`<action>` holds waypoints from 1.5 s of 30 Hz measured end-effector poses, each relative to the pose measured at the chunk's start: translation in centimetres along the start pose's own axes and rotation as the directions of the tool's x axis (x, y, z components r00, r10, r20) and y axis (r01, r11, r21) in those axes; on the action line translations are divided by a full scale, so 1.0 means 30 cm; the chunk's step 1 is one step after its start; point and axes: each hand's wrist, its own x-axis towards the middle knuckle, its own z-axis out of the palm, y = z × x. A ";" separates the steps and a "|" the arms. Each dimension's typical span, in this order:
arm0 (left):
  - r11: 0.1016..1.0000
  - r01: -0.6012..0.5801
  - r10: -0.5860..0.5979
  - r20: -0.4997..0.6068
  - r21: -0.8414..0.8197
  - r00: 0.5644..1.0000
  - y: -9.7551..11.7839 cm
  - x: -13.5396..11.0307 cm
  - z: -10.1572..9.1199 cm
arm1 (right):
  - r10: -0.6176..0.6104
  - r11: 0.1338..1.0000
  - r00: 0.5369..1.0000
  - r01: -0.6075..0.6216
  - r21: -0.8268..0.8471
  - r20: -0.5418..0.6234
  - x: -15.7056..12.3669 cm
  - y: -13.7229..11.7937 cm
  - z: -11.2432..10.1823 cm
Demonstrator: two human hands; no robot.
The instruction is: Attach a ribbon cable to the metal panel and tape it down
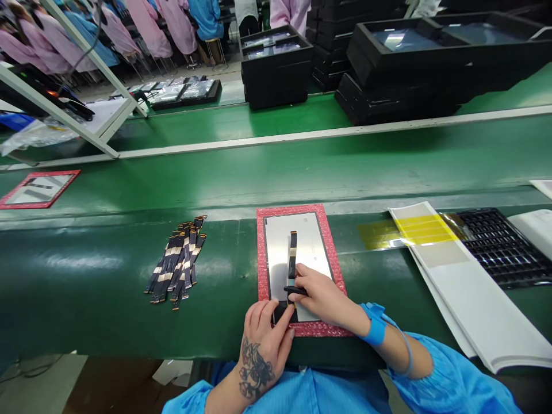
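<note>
The grey rectangular display panel (302, 241) lies on a pink foam mat (332, 241) on the green counter (86, 276), lower centre of the frame. The right hand (321, 296) has its grip closed on a small black tool (295, 291), pressed at the panel's black-and-gold flex ribbon (292, 253). The left hand (263, 339) holds nothing; its fingertips press the panel's lower edge. A pile of loose flex ribbons (179, 259) lies left of the mat.

Flex cable (292, 253) lengthwise on panel (302, 241)
</note>
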 end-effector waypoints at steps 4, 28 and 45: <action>0.998 0.022 -0.024 -0.029 -0.065 0.999 0.007 0.013 0.003 | 0.068 0.971 0.986 -0.031 0.237 -0.150 -0.021 0.018 -0.037; 0.929 -0.364 0.341 0.510 -0.058 0.789 0.142 0.612 0.270 | 0.665 0.556 0.337 0.372 0.743 -0.667 -0.123 0.364 -0.291; 0.898 -0.440 0.415 0.365 -0.017 0.833 0.052 0.532 0.258 | 0.686 0.474 0.435 0.341 0.812 -0.583 -0.118 0.376 -0.259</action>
